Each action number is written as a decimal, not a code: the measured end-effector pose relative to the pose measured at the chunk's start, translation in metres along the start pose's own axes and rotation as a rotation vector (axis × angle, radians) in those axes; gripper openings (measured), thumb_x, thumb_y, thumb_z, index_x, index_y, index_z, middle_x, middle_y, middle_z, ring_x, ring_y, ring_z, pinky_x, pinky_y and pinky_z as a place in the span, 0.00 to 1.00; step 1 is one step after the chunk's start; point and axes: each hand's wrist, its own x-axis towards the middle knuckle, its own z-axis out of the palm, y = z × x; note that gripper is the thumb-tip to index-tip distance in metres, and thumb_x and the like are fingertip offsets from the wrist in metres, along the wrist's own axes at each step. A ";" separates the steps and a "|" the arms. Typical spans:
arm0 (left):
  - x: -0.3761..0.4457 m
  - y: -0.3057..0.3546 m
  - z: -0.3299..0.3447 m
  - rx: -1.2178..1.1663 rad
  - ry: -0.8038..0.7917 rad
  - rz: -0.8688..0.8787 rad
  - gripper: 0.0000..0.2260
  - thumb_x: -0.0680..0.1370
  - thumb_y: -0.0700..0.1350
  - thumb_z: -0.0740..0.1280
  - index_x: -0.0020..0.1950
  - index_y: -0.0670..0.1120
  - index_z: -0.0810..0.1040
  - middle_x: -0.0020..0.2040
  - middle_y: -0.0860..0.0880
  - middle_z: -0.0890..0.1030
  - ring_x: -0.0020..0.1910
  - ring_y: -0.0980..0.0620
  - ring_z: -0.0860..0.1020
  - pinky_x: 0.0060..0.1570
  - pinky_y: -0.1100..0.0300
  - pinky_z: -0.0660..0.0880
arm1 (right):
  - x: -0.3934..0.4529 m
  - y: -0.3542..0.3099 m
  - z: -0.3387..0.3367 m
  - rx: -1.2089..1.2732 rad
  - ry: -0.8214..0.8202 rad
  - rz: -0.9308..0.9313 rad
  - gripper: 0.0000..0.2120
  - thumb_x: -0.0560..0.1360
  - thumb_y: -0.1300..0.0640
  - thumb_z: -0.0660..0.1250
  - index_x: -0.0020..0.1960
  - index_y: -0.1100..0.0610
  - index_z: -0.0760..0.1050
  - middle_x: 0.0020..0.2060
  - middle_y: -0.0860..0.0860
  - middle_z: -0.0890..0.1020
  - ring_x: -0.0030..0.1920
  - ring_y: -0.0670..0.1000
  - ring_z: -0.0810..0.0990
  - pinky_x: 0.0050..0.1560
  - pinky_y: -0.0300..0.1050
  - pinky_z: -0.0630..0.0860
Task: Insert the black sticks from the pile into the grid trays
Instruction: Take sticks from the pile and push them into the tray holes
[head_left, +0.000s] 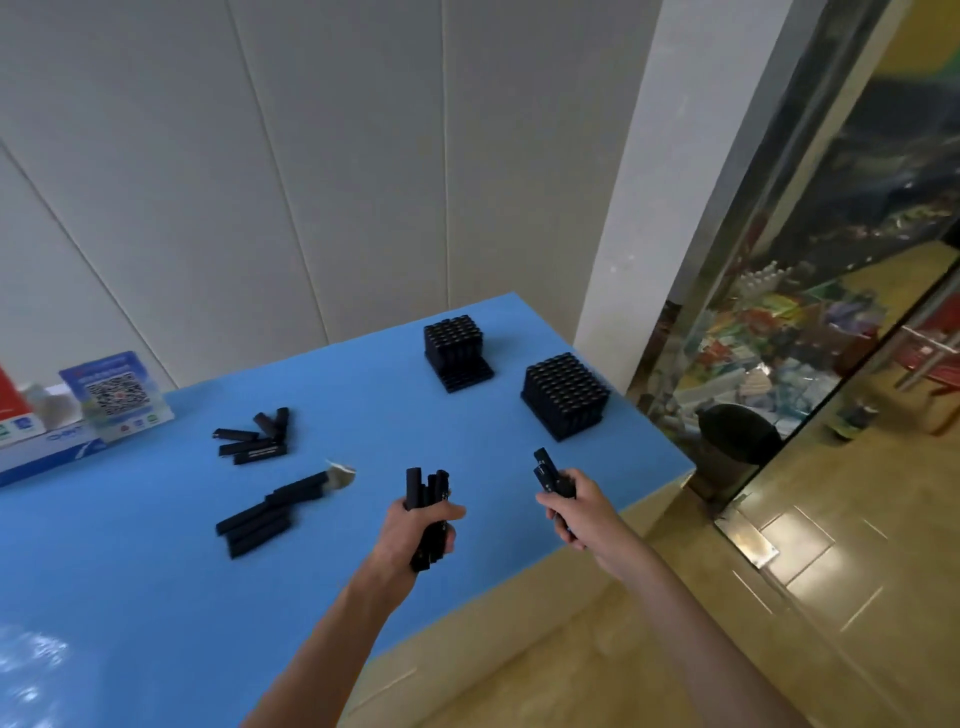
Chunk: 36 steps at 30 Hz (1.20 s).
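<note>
Sticks (429, 512) filled your left grip (415, 530), two your right grip (574, 512); next, seat them in the desk's far-corner tray (565, 397).

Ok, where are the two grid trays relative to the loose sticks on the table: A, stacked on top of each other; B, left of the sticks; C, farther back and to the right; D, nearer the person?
C: both trays stand apart at the far right, beyond the sticks.
</note>
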 end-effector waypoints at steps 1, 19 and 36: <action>0.000 -0.002 0.018 -0.006 0.000 0.013 0.21 0.63 0.41 0.77 0.52 0.39 0.75 0.32 0.45 0.73 0.28 0.47 0.72 0.34 0.53 0.68 | 0.001 0.001 -0.017 0.003 -0.004 -0.011 0.09 0.81 0.60 0.65 0.59 0.60 0.69 0.36 0.53 0.75 0.24 0.47 0.69 0.22 0.41 0.62; 0.077 0.027 0.125 -0.143 0.227 0.145 0.21 0.69 0.43 0.80 0.56 0.41 0.75 0.34 0.44 0.76 0.30 0.49 0.73 0.31 0.58 0.68 | 0.092 -0.060 -0.096 -0.006 -0.239 -0.070 0.12 0.78 0.65 0.63 0.58 0.53 0.69 0.37 0.54 0.75 0.27 0.47 0.71 0.24 0.41 0.59; 0.176 0.065 0.117 -0.324 0.388 0.109 0.17 0.69 0.48 0.80 0.49 0.41 0.77 0.33 0.43 0.75 0.28 0.49 0.72 0.27 0.59 0.64 | 0.191 -0.132 -0.044 -0.260 -0.544 -0.115 0.14 0.79 0.59 0.65 0.61 0.53 0.63 0.49 0.59 0.83 0.31 0.49 0.73 0.26 0.40 0.61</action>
